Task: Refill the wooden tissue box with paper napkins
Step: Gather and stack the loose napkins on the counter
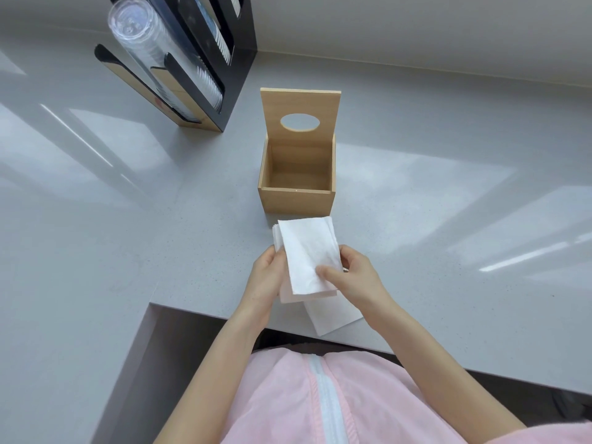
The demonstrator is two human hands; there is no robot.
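The wooden tissue box (298, 200) stands on the grey counter with nothing inside it. Its lid (300, 104), with an oval hole, is tipped up at the back. Just in front of the box I hold a stack of white paper napkins (307, 251) between both hands. My left hand (266, 277) grips the stack's left edge. My right hand (355, 277) holds the right side, thumb pressed on the top napkin. One more napkin (333, 315) lies flat on the counter under the stack, near the front edge.
A black and wood cup dispenser (205, 68) with a sleeve of clear plastic cups (153, 49) stands at the back left. The grey counter (448, 203) has a cut-out corner at the front left. My pink zipped top fills the bottom of the view.
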